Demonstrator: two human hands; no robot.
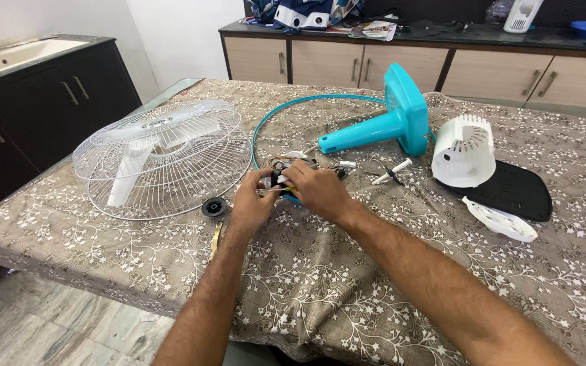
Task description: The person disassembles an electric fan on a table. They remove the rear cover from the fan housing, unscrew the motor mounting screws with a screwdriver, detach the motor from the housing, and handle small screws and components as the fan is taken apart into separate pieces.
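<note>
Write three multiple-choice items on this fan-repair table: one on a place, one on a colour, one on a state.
1. Where do the wire fan guards lie?
A. Left of both hands
B. On the floor
C. In the sink

2. What colour is the fan stand?
A. Red
B. Turquoise
C. Yellow

3. How is the small motor part held?
A. Lying untouched
B. By one hand only
C. Between both hands

Answers: 1 A, the guards rest on the tablecloth left of the hands. 2 B, stand and base are turquoise. 3 C, left hand and right hand both grip it.
</note>
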